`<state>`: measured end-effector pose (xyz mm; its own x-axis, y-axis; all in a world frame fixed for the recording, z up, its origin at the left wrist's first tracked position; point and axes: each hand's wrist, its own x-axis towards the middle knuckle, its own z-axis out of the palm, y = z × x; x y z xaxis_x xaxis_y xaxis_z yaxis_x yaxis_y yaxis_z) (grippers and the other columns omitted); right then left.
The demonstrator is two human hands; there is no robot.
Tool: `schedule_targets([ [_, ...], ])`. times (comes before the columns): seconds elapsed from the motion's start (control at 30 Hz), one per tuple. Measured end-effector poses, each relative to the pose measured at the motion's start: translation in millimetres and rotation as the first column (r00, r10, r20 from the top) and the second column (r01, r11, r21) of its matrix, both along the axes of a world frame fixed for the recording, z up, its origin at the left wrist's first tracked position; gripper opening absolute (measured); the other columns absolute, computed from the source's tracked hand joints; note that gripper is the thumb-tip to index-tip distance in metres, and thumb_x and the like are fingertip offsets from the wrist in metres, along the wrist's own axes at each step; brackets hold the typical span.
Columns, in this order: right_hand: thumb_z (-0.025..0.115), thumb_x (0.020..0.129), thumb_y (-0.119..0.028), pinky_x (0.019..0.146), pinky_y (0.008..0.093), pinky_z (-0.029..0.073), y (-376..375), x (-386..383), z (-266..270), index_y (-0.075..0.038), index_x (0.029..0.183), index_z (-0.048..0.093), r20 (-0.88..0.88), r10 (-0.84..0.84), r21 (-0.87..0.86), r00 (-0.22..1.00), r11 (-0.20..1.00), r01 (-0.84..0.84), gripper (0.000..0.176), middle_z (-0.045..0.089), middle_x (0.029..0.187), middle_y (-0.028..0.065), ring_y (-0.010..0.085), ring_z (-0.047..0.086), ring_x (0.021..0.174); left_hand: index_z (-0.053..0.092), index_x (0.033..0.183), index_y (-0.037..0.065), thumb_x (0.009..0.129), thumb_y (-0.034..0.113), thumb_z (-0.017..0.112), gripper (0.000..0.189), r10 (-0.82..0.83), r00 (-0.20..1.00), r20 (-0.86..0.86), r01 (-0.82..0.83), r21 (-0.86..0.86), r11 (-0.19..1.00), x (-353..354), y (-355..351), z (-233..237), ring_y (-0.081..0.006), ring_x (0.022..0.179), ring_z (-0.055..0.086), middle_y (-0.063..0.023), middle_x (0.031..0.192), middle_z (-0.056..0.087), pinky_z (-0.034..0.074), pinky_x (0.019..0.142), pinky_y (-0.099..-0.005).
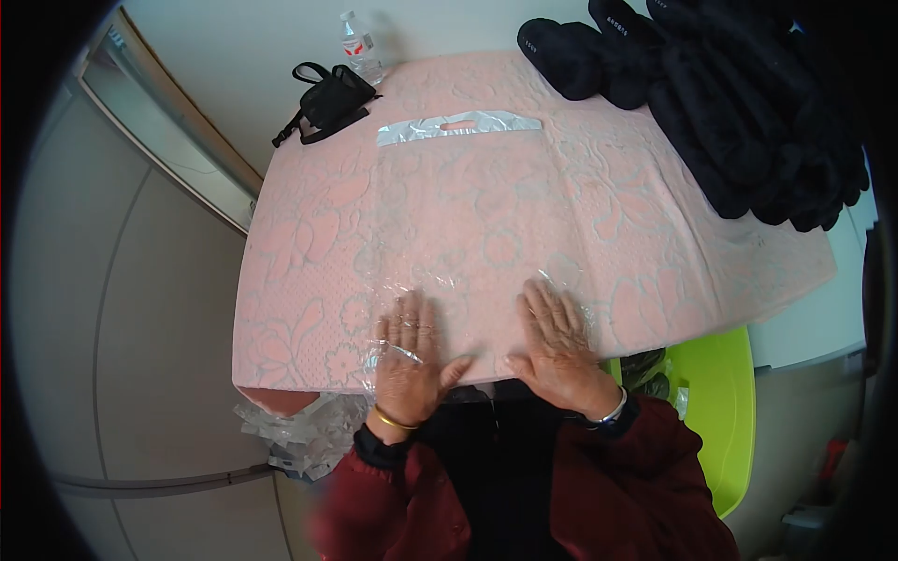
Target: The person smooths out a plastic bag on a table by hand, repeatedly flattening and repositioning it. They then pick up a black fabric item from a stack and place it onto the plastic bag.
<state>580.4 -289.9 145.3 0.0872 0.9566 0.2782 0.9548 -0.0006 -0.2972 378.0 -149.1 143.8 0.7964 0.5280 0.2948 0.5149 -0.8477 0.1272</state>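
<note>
A clear plastic bag (465, 210) lies spread on the pink patterned cloth (304, 257). Its silver top strip, with a cut-out handle hole, points away from me. My left hand (408, 360) rests flat at the bag's lower left, fingers stretched forward, with shiny crinkled film across them. At the lower right of the bag, my right hand (558, 348) also lies flat, its fingers extended and film glinting around the fingertips. Both thumbs point inward, towards each other, near the table's front edge.
Dark plush slippers (739, 112) are heaped at the back right. A black pouch with straps (332, 98) and a plastic bottle (360, 47) stand at the back left. Below the table are a lime-green bin (725, 411) on the right and crumpled clear plastic (318, 430) on the left.
</note>
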Motion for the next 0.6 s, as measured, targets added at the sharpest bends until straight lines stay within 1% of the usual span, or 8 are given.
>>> schedule_targets([
  [0.03, 0.067, 0.088, -0.025, 0.12, 0.0538, 0.02, -2, 5, 1, 0.01, 0.147, 0.033, -0.009, -0.07, 0.013, 0.998, 0.997, 0.07, 0.076, 0.029, 0.157, 0.0267, 0.0398, 0.027, 0.148, 0.038, 0.147, -0.006, 0.092, 0.05, 0.063, 0.082, -0.003, 1.0, 0.003, 0.003, -0.004, 1.0, -3, 5, -1, -0.0447, 0.144, 0.034, -0.0275, 0.154, 0.035, 0.027, 0.117, -0.0536],
  [0.13, 0.067, 0.088, -0.025, 0.121, 0.0533, 0.019, -2, 10, 0, 0.01, 0.147, 0.033, -0.006, -0.073, 0.015, 0.997, 0.997, 0.073, 0.077, 0.028, 0.157, 0.0267, 0.0395, 0.026, 0.148, 0.038, 0.146, -0.006, 0.092, 0.057, 0.061, 0.087, 0.056, 0.997, 0.048, -0.054, -0.025, 0.998, -12, 12, -6, -0.0448, 0.142, 0.035, -0.0278, 0.153, 0.037, 0.028, 0.116, -0.0529],
  [0.3, 0.068, 0.088, -0.026, 0.121, 0.0528, 0.019, -1, 15, -3, 0.01, 0.147, 0.032, -0.01, -0.047, 0.004, 0.999, 0.999, 0.047, 0.078, 0.028, 0.157, 0.0268, 0.0398, 0.025, 0.148, 0.037, 0.145, -0.008, 0.09, 0.061, 0.061, 0.091, 0.071, 0.993, 0.09, -0.068, -0.039, 0.997, -10, 15, -13, -0.0442, 0.142, 0.036, -0.0277, 0.152, 0.038, 0.031, 0.113, -0.0556],
  [0.4, 0.068, 0.087, -0.027, 0.121, 0.0532, 0.019, 10, 26, -1, 0.01, 0.147, 0.034, -0.002, -0.042, -0.004, 0.999, 0.999, 0.042, 0.078, 0.03, 0.156, 0.0266, 0.0403, 0.027, 0.147, 0.04, 0.143, -0.008, 0.09, 0.059, 0.061, 0.088, 0.052, 0.987, 0.154, -0.054, 0.01, 0.998, -2, 23, -15, -0.0451, 0.141, 0.037, -0.0284, 0.149, 0.04, 0.033, 0.112, -0.0559],
  [0.47, 0.069, 0.087, -0.028, 0.121, 0.0534, 0.019, 9, 27, 0, 0.01, 0.146, 0.035, 0.003, -0.041, -0.005, 0.999, 0.999, 0.041, 0.078, 0.031, 0.156, 0.0266, 0.0405, 0.028, 0.147, 0.04, 0.143, -0.007, 0.091, 0.057, 0.062, 0.086, 0.055, 0.985, 0.162, -0.059, 0.021, 0.998, 2, 25, -20, -0.0447, 0.14, 0.038, -0.0278, 0.149, 0.041, 0.033, 0.112, -0.0554],
  [0.53, 0.069, 0.086, -0.026, 0.12, 0.0537, 0.021, 9, 25, 5, 0.009, 0.146, 0.037, 0.061, -0.026, -0.018, 0.998, 0.999, 0.027, 0.076, 0.033, 0.154, 0.0263, 0.0405, 0.031, 0.145, 0.041, 0.143, -0.006, 0.091, 0.053, 0.064, 0.082, 0.063, 0.982, 0.177, -0.076, 0.069, 0.995, 3, 28, -22, -0.0439, 0.138, 0.04, -0.0265, 0.148, 0.042, 0.033, 0.113, -0.0545],
  [0.57, 0.07, 0.086, -0.025, 0.12, 0.0538, 0.021, 9, 24, 7, 0.008, 0.145, 0.038, 0.089, -0.015, -0.023, 0.996, 1.0, 0.018, 0.075, 0.035, 0.154, 0.0262, 0.0405, 0.032, 0.145, 0.041, 0.143, -0.006, 0.091, 0.053, 0.064, 0.082, 0.062, 0.983, 0.175, -0.076, 0.071, 0.995, 2, 27, -19, -0.0439, 0.138, 0.04, -0.0265, 0.148, 0.042, 0.033, 0.113, -0.0545],
  [0.6, 0.07, 0.086, -0.025, 0.12, 0.0538, 0.021, 7, 19, 8, 0.008, 0.145, 0.038, 0.085, -0.014, -0.021, 0.996, 1.0, 0.016, 0.075, 0.035, 0.154, 0.0262, 0.0405, 0.032, 0.145, 0.042, 0.143, -0.005, 0.091, 0.05, 0.065, 0.079, 0.013, 0.99, 0.138, -0.024, 0.081, 0.996, 0, 25, -17, -0.0432, 0.138, 0.04, -0.0257, 0.148, 0.043, 0.033, 0.114, -0.0538],
])
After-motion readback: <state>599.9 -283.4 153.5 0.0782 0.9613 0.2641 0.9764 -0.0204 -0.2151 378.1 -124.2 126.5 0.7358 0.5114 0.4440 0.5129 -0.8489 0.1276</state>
